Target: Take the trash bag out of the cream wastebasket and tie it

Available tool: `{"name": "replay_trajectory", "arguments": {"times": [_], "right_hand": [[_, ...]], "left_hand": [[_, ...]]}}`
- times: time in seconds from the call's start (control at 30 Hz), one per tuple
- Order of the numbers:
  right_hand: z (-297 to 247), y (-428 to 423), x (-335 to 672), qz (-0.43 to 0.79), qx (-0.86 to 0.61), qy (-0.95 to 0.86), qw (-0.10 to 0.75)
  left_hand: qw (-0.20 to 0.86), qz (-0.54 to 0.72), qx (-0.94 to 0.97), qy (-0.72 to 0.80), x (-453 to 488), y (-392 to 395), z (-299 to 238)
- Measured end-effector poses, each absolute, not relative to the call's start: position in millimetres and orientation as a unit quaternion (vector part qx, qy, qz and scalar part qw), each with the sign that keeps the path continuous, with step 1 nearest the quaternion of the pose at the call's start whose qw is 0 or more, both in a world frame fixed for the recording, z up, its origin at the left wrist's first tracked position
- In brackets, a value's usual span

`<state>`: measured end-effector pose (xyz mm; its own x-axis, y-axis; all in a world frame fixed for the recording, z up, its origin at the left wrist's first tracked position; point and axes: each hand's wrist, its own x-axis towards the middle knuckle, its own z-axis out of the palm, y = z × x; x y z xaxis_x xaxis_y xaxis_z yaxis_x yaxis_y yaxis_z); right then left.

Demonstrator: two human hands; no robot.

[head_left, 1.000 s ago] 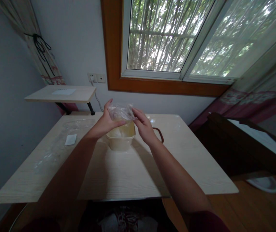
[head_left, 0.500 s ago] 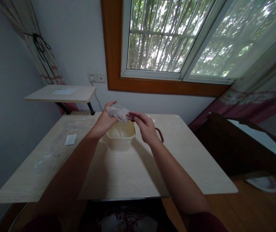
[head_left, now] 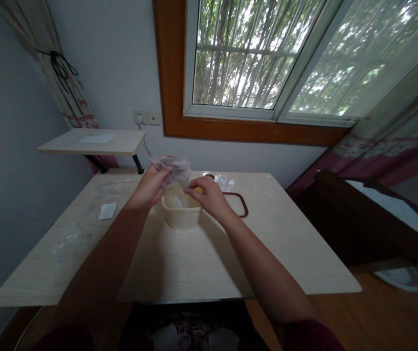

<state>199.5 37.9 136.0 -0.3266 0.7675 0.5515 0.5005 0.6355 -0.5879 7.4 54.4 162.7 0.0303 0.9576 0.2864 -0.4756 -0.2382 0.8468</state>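
A crumpled clear plastic bag (head_left: pixel 179 168) is bunched in my left hand (head_left: pixel 152 185), whose fingers are closed around it. My right hand (head_left: pixel 209 195) is closed in a pinch at the bag's lower right edge, its fingertips pressed together. Beneath both hands stands a small cream plastic bin (head_left: pixel 182 218), open at the top, on the table. Part of the bag hangs down over its mouth. A brown rim frame (head_left: pixel 244 204) lies flat just right of the bin, partly hidden by my right hand and wrist.
On the left of the table (head_left: pixel 285 243) lie a flattened clear plastic wrapper (head_left: pixel 80 229) and a small white paper piece (head_left: pixel 107 211). A raised shelf (head_left: pixel 121 141) stands at the back left, near a wall socket (head_left: pixel 146 117). Behind is the window (head_left: pixel 245 58).
My right hand has moved slightly left and down, uncovering more of the brown frame. The bag has opened out a little and shifted left, with my left hand turned around it.
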Motion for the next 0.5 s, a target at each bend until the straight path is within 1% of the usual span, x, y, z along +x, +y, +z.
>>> {"name": "replay_trajectory", "arguments": {"times": [0.3, 0.37, 0.5], "right_hand": [[130.8, 41.0, 205.2, 0.181, -0.395, -0.808, 0.398], [130.6, 40.2, 205.5, 0.178, -0.394, -0.804, 0.409], [129.7, 34.9, 209.2, 0.181, -0.379, -0.783, 0.459]], "left_hand": [[0.54, 0.723, 0.349, 0.253, -4.7, 69.7, 157.6], [0.538, 0.731, 0.326, 0.265, -6.5, 70.9, 157.9], [0.545, 0.741, 0.275, 0.278, -10.2, 68.6, 162.4]]}}
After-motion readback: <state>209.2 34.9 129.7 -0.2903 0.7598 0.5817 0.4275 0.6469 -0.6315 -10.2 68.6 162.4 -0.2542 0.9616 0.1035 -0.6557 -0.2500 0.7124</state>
